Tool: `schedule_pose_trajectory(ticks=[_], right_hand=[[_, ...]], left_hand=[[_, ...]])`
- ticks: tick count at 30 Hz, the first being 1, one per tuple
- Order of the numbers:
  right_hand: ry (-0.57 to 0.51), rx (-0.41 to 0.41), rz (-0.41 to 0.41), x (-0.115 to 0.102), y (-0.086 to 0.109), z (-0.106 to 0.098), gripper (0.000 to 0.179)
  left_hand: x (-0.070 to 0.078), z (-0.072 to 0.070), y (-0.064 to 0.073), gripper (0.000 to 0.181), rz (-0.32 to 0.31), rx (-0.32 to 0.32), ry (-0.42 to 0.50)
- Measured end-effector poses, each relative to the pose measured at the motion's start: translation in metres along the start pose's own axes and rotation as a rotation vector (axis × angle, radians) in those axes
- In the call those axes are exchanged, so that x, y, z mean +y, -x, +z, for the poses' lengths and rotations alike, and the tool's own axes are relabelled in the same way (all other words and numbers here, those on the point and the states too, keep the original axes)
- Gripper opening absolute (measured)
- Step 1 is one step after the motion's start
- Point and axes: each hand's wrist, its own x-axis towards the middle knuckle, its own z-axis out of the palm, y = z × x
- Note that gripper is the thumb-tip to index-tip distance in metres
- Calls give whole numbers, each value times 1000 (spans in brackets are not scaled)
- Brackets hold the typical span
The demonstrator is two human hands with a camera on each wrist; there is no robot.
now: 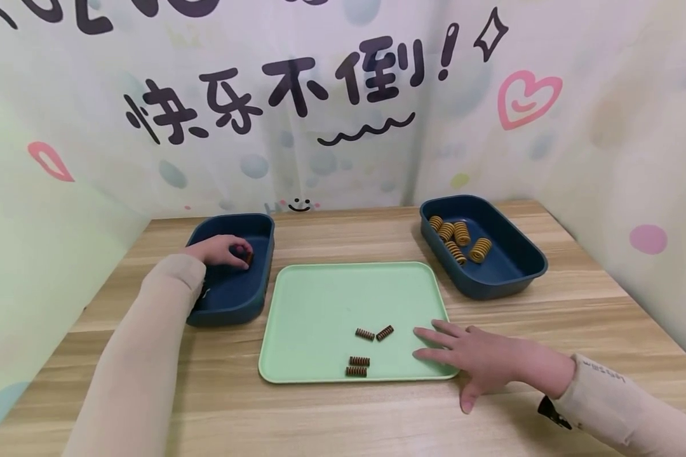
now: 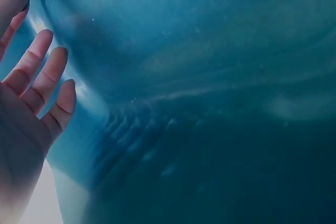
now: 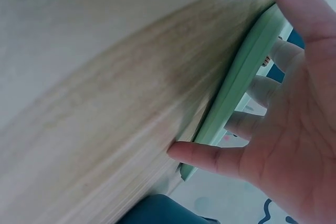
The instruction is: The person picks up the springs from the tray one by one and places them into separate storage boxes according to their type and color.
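Inside the left blue bin [image 1: 228, 316], my left hand [image 1: 220, 249] pinches a small dark brown spring [image 1: 249, 258] between thumb and fingers. The left wrist view has this hand [image 2: 37, 98] at the left edge, its other fingers loosely bent beside the bin wall. My right hand [image 1: 483, 357] lies spread over the right edge of the light green tray [image 1: 343, 292], thumb out towards the wooden table. Brown springs lie on the tray: one spring [image 1: 364, 334] beside a slanted one [image 1: 385, 333], and two more [image 1: 359, 361] nearer the front rim.
At the back right stands another blue bin [image 1: 514, 270], holding several thicker yellow springs [image 1: 461, 233]. A printed cloth [image 1: 343, 171] hangs behind the wooden table [image 1: 320, 419]. The tray sits between the two bins.
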Motion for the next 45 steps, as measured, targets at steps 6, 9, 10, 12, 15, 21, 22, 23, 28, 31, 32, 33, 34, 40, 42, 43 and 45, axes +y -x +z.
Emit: schedule_pose_trajectory(ticks=[6, 9, 10, 12, 15, 21, 22, 23, 28, 31, 32, 33, 34, 40, 42, 43, 45], right_hand=[[-4, 1, 5, 1, 1, 1, 94], [-8, 4, 8, 1, 1, 1, 94], [-7, 5, 9, 1, 2, 1, 94], [-4, 6, 7, 1, 2, 1, 94], [-2, 5, 4, 1, 2, 0, 94], [-1, -5, 8, 2, 1, 0, 95], [3, -5, 8, 2, 1, -1, 95], [7, -5, 7, 2, 1, 0, 95], [0, -11, 12, 2, 1, -1, 95], [-6, -13, 15, 2, 2, 0, 95], [-6, -12, 15, 2, 2, 0, 95], [-5, -11, 15, 2, 2, 0, 95], [-5, -10, 14, 2, 2, 1, 95], [3, 4, 1, 2, 1, 3, 95], [5, 6, 0, 1, 0, 3, 95], [4, 5, 2, 1, 0, 3, 95], [4, 3, 7, 1, 1, 3, 95]], left_hand=[[-4, 5, -1, 41, 34, 10, 9], [-5, 7, 0, 41, 45, 21, 7], [-6, 8, 1, 41, 50, 24, 6], [-7, 9, 2, 41, 64, 29, 5], [-8, 11, 4, 40, 75, 41, 2], [-7, 12, 9, 39, 76, 54, 0], [-7, 12, 9, 40, 66, 51, -1], [-7, 12, 10, 41, 58, 47, 1], [-4, 6, 12, 46, 43, 56, 17], [1, -1, 13, 46, 71, 94, 19], [4, -4, 13, 47, 78, 107, 18], [6, -7, 13, 47, 81, 121, 18], [9, -9, 13, 47, 85, 132, 19], [33, -26, 16, 50, 87, 151, 118], [44, -30, 16, 50, 112, 155, 133], [50, -31, 15, 50, 126, 153, 133], [65, -33, 13, 48, 173, 147, 123]])
